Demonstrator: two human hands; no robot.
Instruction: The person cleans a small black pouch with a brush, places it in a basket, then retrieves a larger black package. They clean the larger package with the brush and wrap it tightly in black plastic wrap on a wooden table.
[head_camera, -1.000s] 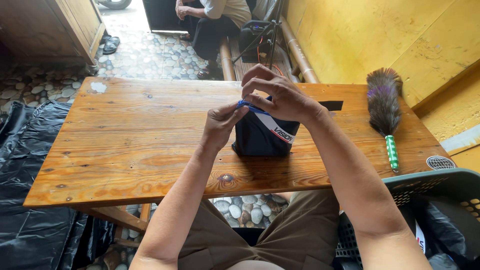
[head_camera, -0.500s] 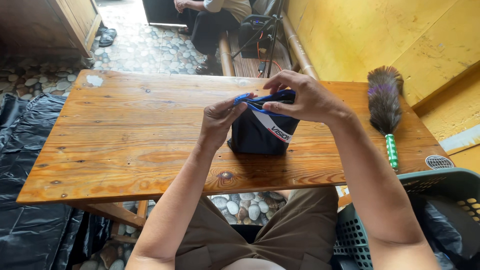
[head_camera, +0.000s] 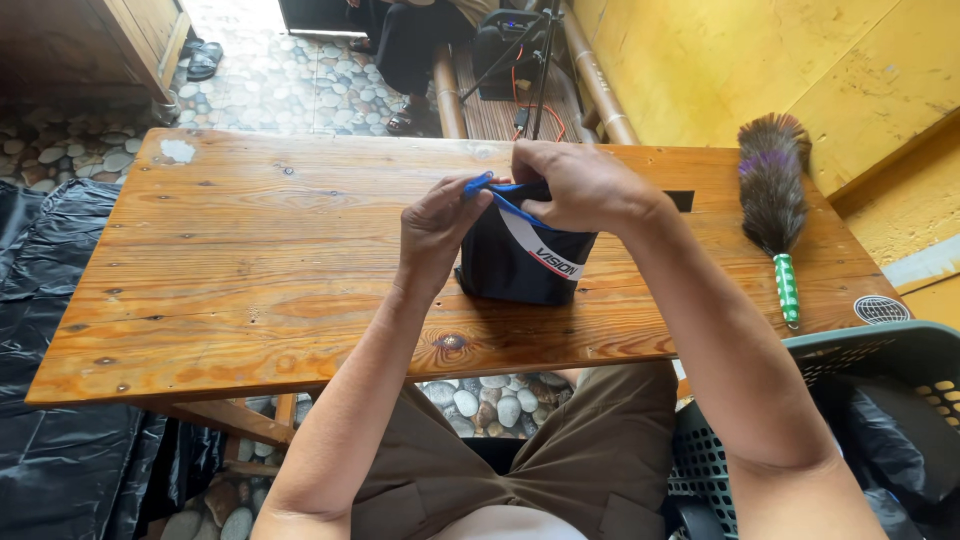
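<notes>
Nearest the camera, the person's olive trousers (head_camera: 590, 460) fill the gap under the table edge, and a grey-green plastic basket (head_camera: 850, 360) with a perforated wall sits just beside the right knee. Black plastic sheeting (head_camera: 60, 450) lies on the floor to the left.

On the wooden table (head_camera: 250, 260), near its middle, stands a small dark navy pouch (head_camera: 525, 262) with a slanted white stripe of lettering across its front. The left hand (head_camera: 432, 232) pinches a bright blue cord (head_camera: 490, 188) at the pouch's top between thumb and fingertips. The right hand (head_camera: 580, 185) curls over the top edge, fingers pressed together and gripping it, hiding the opening.

To the right, well apart from the pouch, lies a feather duster (head_camera: 772, 190) with a green handle. A round sticker (head_camera: 881, 309) marks the table's right corner.

Beyond the table are a pebble floor (head_camera: 290, 85), a tripod (head_camera: 535, 50), a seated person's legs (head_camera: 410, 40) and a yellow wall (head_camera: 760, 60).
</notes>
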